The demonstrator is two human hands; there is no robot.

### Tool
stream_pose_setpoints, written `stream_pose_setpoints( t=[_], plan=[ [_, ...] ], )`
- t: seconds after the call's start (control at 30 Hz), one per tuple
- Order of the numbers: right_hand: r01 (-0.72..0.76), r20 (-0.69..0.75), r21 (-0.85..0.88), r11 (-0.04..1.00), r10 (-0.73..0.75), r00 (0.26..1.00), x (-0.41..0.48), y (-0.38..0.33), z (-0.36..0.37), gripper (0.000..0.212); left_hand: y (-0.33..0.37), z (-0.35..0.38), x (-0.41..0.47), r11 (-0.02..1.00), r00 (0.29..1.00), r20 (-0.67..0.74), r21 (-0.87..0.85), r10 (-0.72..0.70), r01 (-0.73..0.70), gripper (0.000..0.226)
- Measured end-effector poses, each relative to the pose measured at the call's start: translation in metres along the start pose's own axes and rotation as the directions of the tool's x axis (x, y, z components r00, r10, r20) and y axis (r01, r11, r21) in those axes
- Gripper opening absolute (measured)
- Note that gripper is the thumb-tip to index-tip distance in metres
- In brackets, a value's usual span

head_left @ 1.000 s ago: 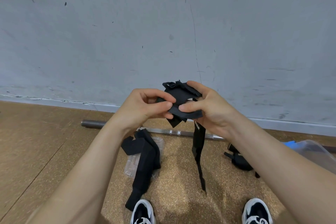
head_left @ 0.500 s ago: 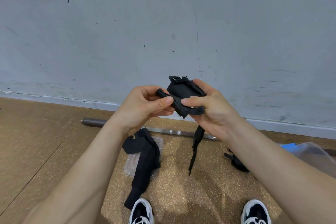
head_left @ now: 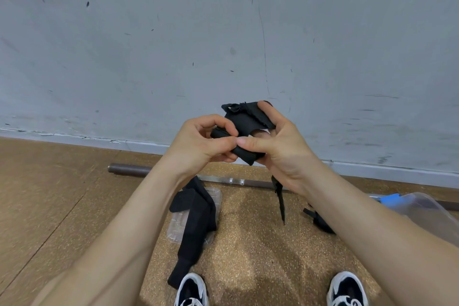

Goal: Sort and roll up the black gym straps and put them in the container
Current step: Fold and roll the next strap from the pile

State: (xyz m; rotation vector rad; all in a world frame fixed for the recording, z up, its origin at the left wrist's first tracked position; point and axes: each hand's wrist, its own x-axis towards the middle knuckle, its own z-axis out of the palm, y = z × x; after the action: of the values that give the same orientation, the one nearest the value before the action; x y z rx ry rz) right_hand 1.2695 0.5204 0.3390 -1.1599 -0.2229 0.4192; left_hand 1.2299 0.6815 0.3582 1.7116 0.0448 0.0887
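The person stands facing a scuffed grey wall [head_left: 223,32], both forearms raised, working a black gym strap [head_left: 246,120] at chest height between the two hands. The left hand [head_left: 201,143] has its fingers curled in tight, thumb and fingertips pinching the rolled end of the strap. The right hand [head_left: 282,148] is wrapped round the other side, its thumb laid flat across the roll and meeting the left thumb, its fingers curled behind the wider padded part that sticks up above them. A thin loose tail [head_left: 280,200] of the same strap hangs down below the right wrist, clear of the floor. On the speckled cork-coloured floor [head_left: 248,243], a second strap [head_left: 196,223] lies unrolled, draped over a clear plastic lid [head_left: 216,197], its lower end just beside the left shoe [head_left: 191,289]. A third strap [head_left: 320,221] lies bunched beneath the right forearm, mostly hidden. The clear plastic container [head_left: 427,208], with a blue part at its rim, sits at the far right, well apart from the held strap. A metal bar [head_left: 129,169] lies along the foot of the wall. The right shoe [head_left: 346,288] shows at the bottom edge.
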Motion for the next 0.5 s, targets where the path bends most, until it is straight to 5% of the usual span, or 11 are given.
stream_pose_setpoints(
  t=[0.37, 0.5],
  plan=[
    [-0.097, 0.000, 0.166, 0.981, 0.098, 0.995, 0.006, -0.003, -0.009, 0.077, 0.000, -0.011, 0.000, 0.976, 0.978, 0.207, -0.209, -0.015, 0.059, 0.016],
    [-0.043, -0.029, 0.142, 0.989, 0.048, 0.998, 0.007, -0.001, -0.010, 0.080, -0.003, -0.013, -0.001, 0.981, 0.945, 0.323, -0.165, -0.046, 0.104, 0.038]
  ],
)
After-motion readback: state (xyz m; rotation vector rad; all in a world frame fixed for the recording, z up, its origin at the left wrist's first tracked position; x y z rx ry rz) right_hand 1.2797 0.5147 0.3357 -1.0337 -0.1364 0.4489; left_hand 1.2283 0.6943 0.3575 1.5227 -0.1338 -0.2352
